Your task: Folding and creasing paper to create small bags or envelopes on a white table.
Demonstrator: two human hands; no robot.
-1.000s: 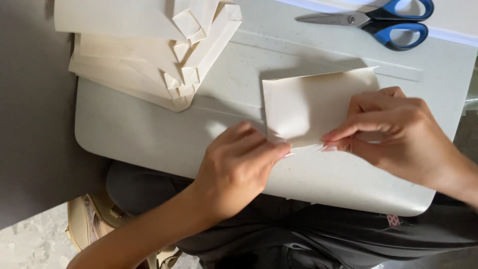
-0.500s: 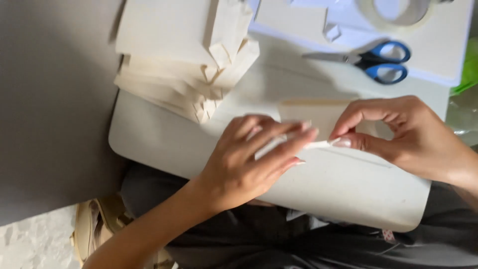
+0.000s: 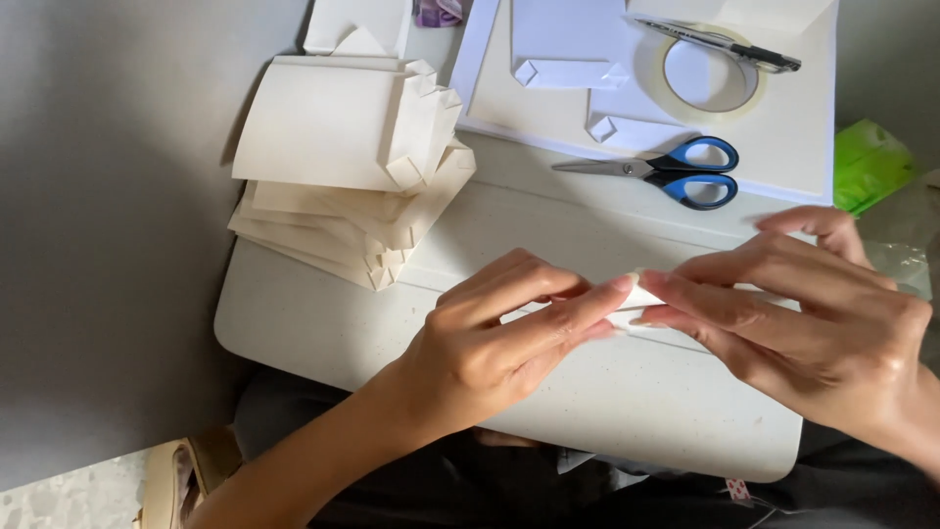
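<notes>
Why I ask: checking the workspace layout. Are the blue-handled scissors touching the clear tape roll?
Apart. The head view shows the blue-handled scissors lying below the clear tape roll, with bare white sheet between them.

Folded paper piece (image 3: 636, 294) mostly hidden between hands. Right hand (image 3: 822, 323) cut off at right edge. Purple item (image 3: 438, 12) cropped at far edge, unidentifiable.
</notes>
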